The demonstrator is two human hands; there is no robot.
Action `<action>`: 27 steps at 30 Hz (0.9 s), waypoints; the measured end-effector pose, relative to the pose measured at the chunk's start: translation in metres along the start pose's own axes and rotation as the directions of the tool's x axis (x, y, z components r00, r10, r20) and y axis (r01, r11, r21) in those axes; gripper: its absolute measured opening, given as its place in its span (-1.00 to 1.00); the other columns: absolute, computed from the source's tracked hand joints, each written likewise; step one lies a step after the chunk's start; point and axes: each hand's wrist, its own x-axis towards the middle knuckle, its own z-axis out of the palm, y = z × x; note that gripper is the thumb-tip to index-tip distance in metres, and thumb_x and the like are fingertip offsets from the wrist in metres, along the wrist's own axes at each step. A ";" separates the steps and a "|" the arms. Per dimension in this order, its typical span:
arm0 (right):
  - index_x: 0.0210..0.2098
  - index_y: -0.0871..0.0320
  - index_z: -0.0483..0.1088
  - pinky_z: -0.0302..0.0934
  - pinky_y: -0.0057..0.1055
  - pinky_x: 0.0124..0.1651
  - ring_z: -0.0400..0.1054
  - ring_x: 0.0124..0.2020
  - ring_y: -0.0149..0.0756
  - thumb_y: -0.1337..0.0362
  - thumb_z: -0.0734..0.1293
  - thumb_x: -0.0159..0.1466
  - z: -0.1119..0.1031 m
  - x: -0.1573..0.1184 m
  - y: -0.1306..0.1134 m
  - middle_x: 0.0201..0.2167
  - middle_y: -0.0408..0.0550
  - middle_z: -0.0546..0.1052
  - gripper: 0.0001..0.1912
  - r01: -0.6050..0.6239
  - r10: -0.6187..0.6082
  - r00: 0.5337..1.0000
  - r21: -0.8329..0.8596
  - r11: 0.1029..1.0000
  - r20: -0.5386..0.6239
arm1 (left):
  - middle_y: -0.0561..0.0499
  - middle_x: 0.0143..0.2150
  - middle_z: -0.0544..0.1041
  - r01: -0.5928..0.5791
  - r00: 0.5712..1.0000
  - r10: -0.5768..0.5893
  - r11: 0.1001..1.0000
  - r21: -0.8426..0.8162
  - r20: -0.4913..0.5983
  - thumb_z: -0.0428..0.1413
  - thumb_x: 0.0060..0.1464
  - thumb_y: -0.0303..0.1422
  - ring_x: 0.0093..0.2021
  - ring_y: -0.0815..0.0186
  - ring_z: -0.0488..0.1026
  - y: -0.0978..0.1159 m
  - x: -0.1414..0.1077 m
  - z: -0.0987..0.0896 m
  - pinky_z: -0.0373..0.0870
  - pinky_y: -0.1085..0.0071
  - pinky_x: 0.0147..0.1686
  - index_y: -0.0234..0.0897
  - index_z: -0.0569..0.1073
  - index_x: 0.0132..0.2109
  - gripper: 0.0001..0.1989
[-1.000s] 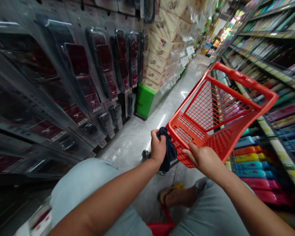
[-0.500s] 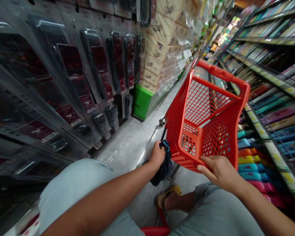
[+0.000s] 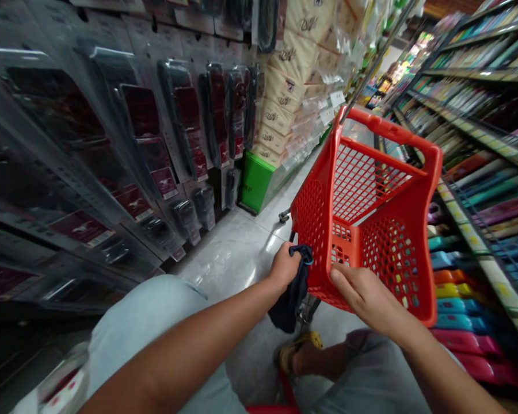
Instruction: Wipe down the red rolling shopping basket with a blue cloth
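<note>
Shopping cart (image 3: 391, 130) tilts toward me; my right grip (image 3: 365, 293) closes on its near rim to steady it, while my left grip (image 3: 285, 267) pinches a dark cloth (image 3: 292, 302) beside it.

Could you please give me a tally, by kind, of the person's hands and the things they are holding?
Hands: 2 (left hand, right hand)
Red plastic shopping basket: 1
Dark cloth: 1
Total: 4
</note>
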 end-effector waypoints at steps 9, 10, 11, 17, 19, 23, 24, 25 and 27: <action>-0.25 0.06 0.25 0.31 -0.27 -0.17 0.45 -0.28 -0.17 -0.13 -0.02 0.45 0.012 0.017 0.019 -0.35 -0.03 0.51 -0.54 -0.081 0.119 0.982 0.241 0.967 -0.146 | 0.03 -0.23 0.44 -0.179 0.981 0.176 0.983 0.031 0.084 0.10 0.04 -0.53 -0.14 0.23 0.46 0.022 0.009 0.009 0.42 0.20 0.03 -0.14 0.30 -0.23 -0.79; -0.27 0.06 0.24 0.32 -0.27 -0.18 0.43 -0.30 -0.17 -0.15 -0.02 0.44 0.011 0.017 0.019 -0.38 -0.04 0.50 -0.52 -0.085 0.122 0.982 0.243 0.966 -0.141 | 0.04 -0.28 0.41 -0.152 0.986 0.148 0.988 0.041 0.081 0.07 0.04 -0.55 -0.19 0.22 0.45 0.014 0.008 0.008 0.43 0.17 0.00 -0.14 0.27 -0.25 -0.79; -0.30 0.06 0.24 0.32 -0.27 -0.21 0.42 -0.33 -0.18 -0.17 -0.03 0.43 0.009 0.018 0.019 -0.40 -0.06 0.48 -0.50 -0.089 0.125 0.984 0.256 0.963 -0.125 | 0.04 -0.30 0.40 -0.127 0.990 0.123 0.991 0.046 0.075 0.04 0.05 -0.56 -0.21 0.22 0.45 0.006 0.004 0.007 0.44 0.15 -0.02 -0.14 0.26 -0.25 -0.80; -0.37 0.06 0.25 0.34 -0.33 -0.30 0.39 -0.38 -0.21 -0.22 0.00 0.41 -0.001 0.020 0.022 -0.44 -0.08 0.48 -0.45 -0.068 0.095 0.993 0.320 0.945 -0.071 | -0.05 -0.03 0.44 -0.156 0.981 0.153 0.988 0.014 0.116 0.15 0.03 -0.49 0.03 0.19 0.43 -0.007 -0.028 0.012 0.37 0.16 0.15 -0.14 0.29 -0.05 -0.66; -0.33 0.07 0.29 0.34 -0.33 -0.26 0.41 -0.36 -0.20 -0.19 0.03 0.42 -0.001 0.017 0.020 -0.41 -0.05 0.51 -0.48 -0.044 0.074 0.992 0.271 0.961 -0.099 | -0.02 -0.05 0.45 -0.146 0.982 0.143 0.989 0.012 0.123 0.14 -0.02 -0.54 0.02 0.20 0.43 -0.009 -0.022 0.017 0.36 0.19 0.15 -0.13 0.30 -0.07 -0.63; -0.25 0.08 0.33 0.33 -0.33 -0.31 0.43 -0.41 -0.19 -0.15 0.04 0.43 0.002 0.010 0.018 -0.44 -0.05 0.52 -0.51 -0.073 0.091 0.993 0.202 0.977 -0.080 | -0.01 -0.19 0.43 -0.031 0.999 0.030 0.999 0.027 0.038 0.01 0.05 -0.57 -0.14 0.22 0.44 -0.011 0.004 0.026 0.42 0.18 0.00 -0.16 0.25 -0.12 -0.72; -0.24 0.08 0.34 0.33 -0.33 -0.31 0.43 -0.40 -0.19 -0.14 0.03 0.44 0.002 0.008 0.019 -0.44 -0.05 0.52 -0.52 -0.074 0.090 0.993 0.192 0.979 -0.074 | -0.02 -0.20 0.42 -0.017 1.000 0.016 1.000 0.025 0.020 -0.01 0.08 -0.56 -0.15 0.22 0.44 -0.008 0.009 0.028 0.42 0.18 -0.02 -0.16 0.25 -0.11 -0.75; -0.22 0.07 0.35 0.34 -0.33 -0.30 0.44 -0.40 -0.18 -0.13 0.03 0.45 0.002 0.007 0.019 -0.45 -0.05 0.52 -0.52 -0.073 0.087 0.994 0.183 0.980 -0.067 | -0.02 -0.19 0.42 -0.019 1.000 0.019 1.000 0.019 0.010 -0.02 0.11 -0.54 -0.14 0.22 0.44 -0.002 0.011 0.030 0.42 0.19 -0.01 -0.17 0.25 -0.09 -0.76; -0.20 0.08 0.36 0.35 -0.32 -0.26 0.44 -0.39 -0.17 -0.13 0.03 0.45 0.001 0.004 0.020 -0.47 -0.06 0.50 -0.52 -0.075 0.085 0.995 0.173 0.982 -0.052 | -0.03 -0.09 0.43 -0.073 0.997 0.073 0.997 0.004 0.015 0.01 0.13 -0.50 -0.03 0.24 0.43 0.013 0.012 0.031 0.38 0.22 0.08 -0.16 0.27 -0.04 -0.74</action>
